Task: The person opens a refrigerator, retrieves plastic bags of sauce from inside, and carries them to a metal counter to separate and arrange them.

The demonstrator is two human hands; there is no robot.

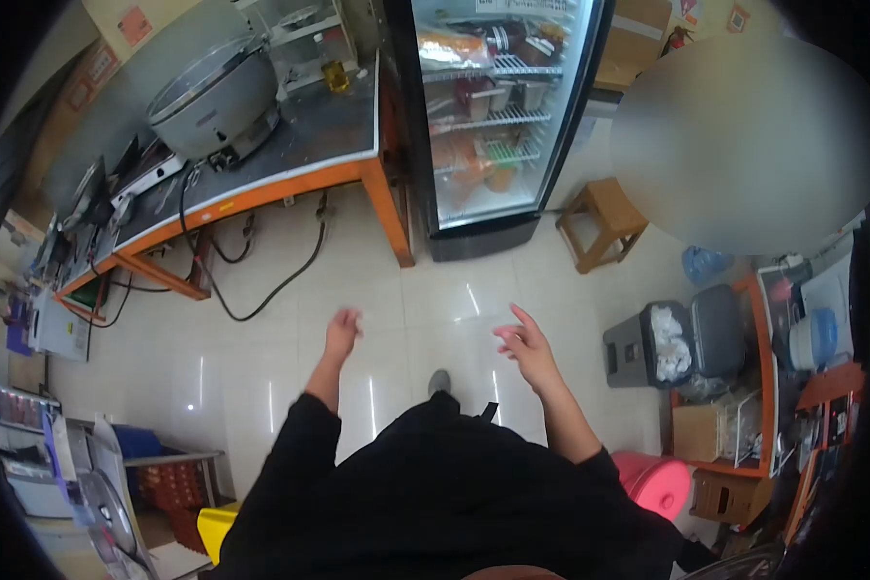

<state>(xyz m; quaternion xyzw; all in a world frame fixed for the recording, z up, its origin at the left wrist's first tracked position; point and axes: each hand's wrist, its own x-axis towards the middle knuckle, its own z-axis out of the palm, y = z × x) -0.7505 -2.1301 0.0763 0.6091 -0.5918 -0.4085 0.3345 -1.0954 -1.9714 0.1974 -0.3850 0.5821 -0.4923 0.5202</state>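
My left hand [342, 332] hangs in the air over the tiled floor, its fingers loosely bent and slightly blurred, with no object visible in it. Held out on the other side, my right hand [527, 350] is open, the index finger stretched and the others partly curled, and nothing is in it. Neither hand touches anything. Both are in front of my black clothing [435, 483], and one grey shoe [440, 380] shows below on the floor [406, 290].
Ahead stands a stocked glass-door fridge [483, 116]. An orange-framed table [304, 135] at left carries a large grey cooker [213, 101]; hoses [280, 295] hang beneath. At right are a wooden stool [602, 224], a grey bin [643, 343], a pink tub [655, 483] and a blurred area.
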